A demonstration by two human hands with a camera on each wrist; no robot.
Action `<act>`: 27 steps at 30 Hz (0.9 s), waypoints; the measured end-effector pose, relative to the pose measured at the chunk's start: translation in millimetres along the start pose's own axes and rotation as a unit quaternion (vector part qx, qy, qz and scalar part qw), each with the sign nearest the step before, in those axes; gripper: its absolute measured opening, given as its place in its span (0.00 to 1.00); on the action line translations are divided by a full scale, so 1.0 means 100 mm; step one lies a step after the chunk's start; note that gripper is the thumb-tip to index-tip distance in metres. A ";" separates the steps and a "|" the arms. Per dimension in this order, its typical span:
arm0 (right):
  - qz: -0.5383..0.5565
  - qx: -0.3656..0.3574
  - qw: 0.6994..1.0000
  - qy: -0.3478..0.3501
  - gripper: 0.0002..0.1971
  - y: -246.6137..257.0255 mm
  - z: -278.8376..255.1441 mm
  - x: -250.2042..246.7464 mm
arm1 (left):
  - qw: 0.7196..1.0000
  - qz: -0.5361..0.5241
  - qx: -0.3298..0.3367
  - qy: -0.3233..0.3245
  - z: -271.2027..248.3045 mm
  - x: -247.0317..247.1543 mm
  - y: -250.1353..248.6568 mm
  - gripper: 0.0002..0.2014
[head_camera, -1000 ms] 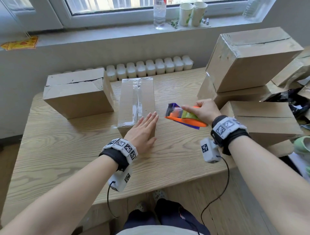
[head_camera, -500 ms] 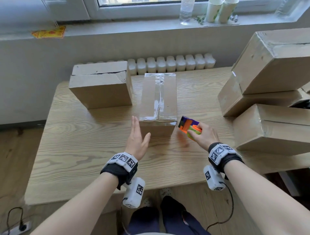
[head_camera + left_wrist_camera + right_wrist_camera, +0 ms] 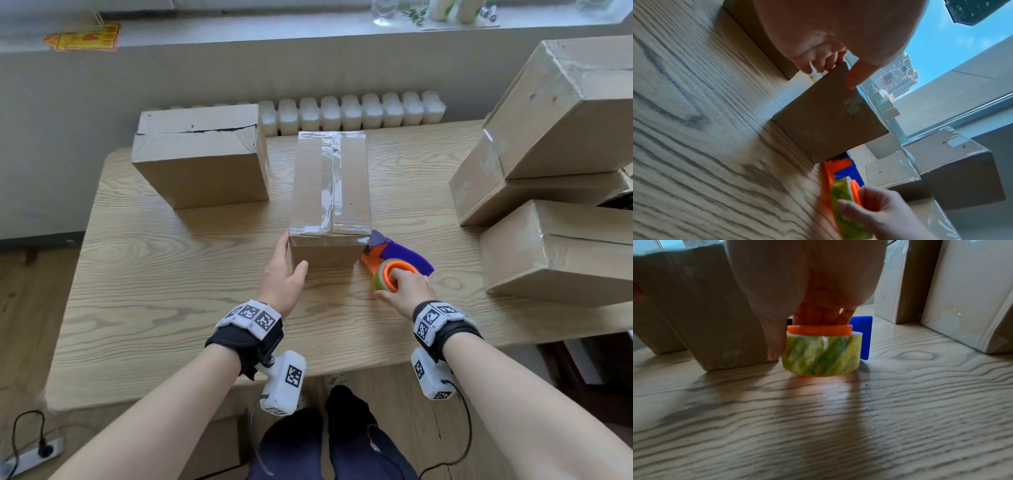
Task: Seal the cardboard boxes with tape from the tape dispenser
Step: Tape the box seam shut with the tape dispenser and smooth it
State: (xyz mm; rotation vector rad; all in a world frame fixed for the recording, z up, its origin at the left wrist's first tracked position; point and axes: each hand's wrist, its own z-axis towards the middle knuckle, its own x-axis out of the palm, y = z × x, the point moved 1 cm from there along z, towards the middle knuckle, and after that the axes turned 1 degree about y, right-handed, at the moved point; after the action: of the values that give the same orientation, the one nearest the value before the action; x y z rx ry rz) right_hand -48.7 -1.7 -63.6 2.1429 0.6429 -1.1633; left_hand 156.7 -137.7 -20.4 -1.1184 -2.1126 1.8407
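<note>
The middle cardboard box (image 3: 329,185) stands on the wooden table (image 3: 171,291) with clear tape along its top seam and down its near end. My left hand (image 3: 282,270) holds its near left corner, thumb on the front face (image 3: 828,116) and fingers along the left side. The tape dispenser (image 3: 397,253), orange and purple with a green-yellow tape roll (image 3: 821,353), lies flat on the table at the box's near right corner. My right hand (image 3: 407,287) grips the roll, with fingers inside the orange hub (image 3: 819,329) and thumb on the outside.
A cardboard box (image 3: 202,161) with a gaping top seam stands at the back left, close to the middle box. Taped boxes are stacked at the right (image 3: 565,113), with another box (image 3: 561,253) nearer. A radiator (image 3: 349,109) runs behind the table.
My right hand has brought the dispenser from the air down onto the table beside the box's right corner. My left hand has moved from in front of the box onto its left corner.
</note>
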 end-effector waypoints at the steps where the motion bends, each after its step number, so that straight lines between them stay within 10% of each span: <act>1: -0.007 -0.001 1.000 0.006 0.20 0.00 0.00 0.02 | 1.000 -0.011 -0.002 -0.002 0.02 0.00 0.01 0.31; 12: -0.017 0.005 0.999 0.047 0.13 0.02 -0.09 0.07 | 0.998 -0.063 -0.015 0.000 0.05 -0.01 -0.06 0.28; 22: 0.277 -0.063 0.949 -0.135 0.19 0.35 -0.14 -0.49 | 0.998 -0.050 0.009 -0.027 0.03 0.01 -0.20 0.26; 27: 0.240 -0.119 0.948 -0.173 0.12 0.46 -0.08 -0.64 | 0.994 0.084 0.032 -0.061 0.11 -0.12 -0.27 0.18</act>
State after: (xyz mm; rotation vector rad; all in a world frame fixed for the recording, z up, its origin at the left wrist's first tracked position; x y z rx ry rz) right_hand -45.4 -35.8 7.5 1.6999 0.0844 -1.0835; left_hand 147.2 -153.4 5.0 -1.2311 -2.0614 2.0873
